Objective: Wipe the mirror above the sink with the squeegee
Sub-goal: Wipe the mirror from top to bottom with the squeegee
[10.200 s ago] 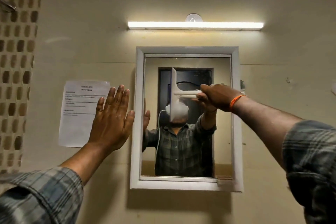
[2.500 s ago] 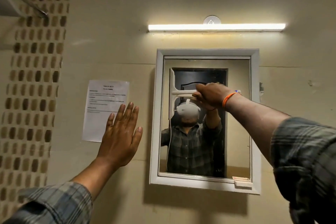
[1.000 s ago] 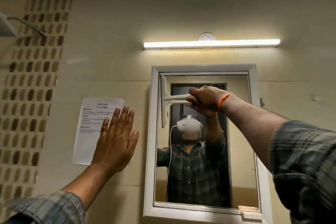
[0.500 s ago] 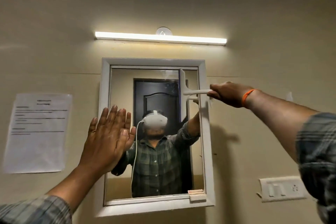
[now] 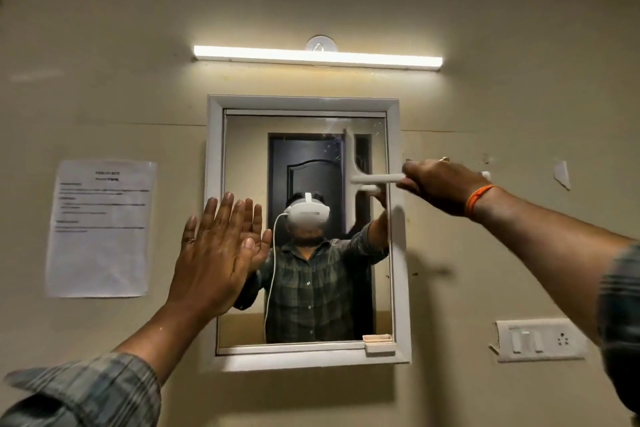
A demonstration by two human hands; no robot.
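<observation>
Head view: the squeegee (image 5: 356,163) stands with its blade upright against the mirror (image 5: 304,156), near the glass's right edge and in its upper half. Its handle runs level to the right, out over the frame, into the right hand (image 5: 440,185), whose fingers are wrapped round it; that arm reaches in nearly straight from the right. The left hand (image 5: 214,253) is raised flat at the mirror's left edge, fingers straight and holding nothing. The unswept glass likely lies left of the blade.
</observation>
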